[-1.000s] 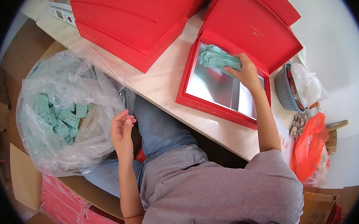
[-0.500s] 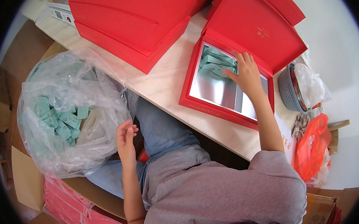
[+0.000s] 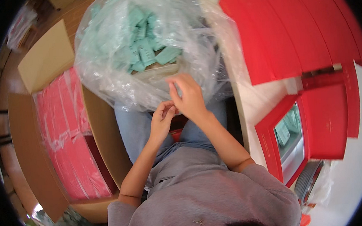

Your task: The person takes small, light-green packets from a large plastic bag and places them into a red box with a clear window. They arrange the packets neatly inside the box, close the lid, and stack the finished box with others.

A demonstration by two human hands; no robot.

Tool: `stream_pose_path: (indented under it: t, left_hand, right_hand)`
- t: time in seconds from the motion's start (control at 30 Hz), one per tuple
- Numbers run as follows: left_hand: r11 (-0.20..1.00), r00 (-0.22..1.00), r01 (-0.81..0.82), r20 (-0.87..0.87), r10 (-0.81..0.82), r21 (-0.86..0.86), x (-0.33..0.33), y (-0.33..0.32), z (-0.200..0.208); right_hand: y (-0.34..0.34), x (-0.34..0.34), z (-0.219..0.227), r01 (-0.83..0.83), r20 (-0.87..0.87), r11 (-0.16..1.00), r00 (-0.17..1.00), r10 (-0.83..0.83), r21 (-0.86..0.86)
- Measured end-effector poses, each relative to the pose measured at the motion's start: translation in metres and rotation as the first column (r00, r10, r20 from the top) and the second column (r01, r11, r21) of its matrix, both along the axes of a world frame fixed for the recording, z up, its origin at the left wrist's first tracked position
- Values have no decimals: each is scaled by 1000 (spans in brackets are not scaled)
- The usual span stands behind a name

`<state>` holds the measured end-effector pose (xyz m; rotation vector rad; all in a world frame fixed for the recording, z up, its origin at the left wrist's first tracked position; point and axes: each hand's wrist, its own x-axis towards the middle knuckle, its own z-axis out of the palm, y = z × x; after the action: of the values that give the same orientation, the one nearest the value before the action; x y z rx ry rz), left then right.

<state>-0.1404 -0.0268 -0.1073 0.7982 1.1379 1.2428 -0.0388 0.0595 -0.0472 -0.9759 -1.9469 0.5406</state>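
Both my hands are raised close together over my lap, in front of a clear plastic bag holding several small pale-green packets. My left hand is closed, its fingers curled in toward the thumb; whatever may be in them is hidden. Just above and to its right, my right hand is bent with fingers and thumb apart, slightly blurred, and no object shows in it. On the table at right lies an open red gift box with a shiny silver inner tray, where green packets sit at the far end.
A large stack of red boxes stands on the pale table at the far right. Left of my legs is an open cardboard carton with pink-red, plastic-wrapped boxes. A grey basket stands by the red gift box.
My right hand has left the red gift box and come over to my left hand by the plastic bag. My left fingers have curled in. The view has turned left toward the bag.
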Motion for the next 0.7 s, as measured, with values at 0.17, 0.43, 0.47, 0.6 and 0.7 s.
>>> stream_pose_path:
  t: [0.17,0.43,0.47,0.6,0.7]
  left_hand:
    - [972,975,-221,7,222,-81,-35,-18,-16]
    - [944,945,-301,93,314,-132,-55,-10,-29]
    - [945,943,-301,108,316,-131,-57,-6,-34]
    - [895,896,-413,103,432,-166,-70,16,-21]
    - [947,909,-170,328,258,-272,-82,24,-6]
  right_hand:
    - [103,-56,-75,7,353,979,932,-80,202]
    - [151,-28,-105,-121,723,990,691,30,75]
    - [138,-28,-98,-106,615,994,784,83,0]
    - [56,-42,-40,-208,341,970,927,155,125]
    - [4,-44,-26,-355,287,932,903,319,79]
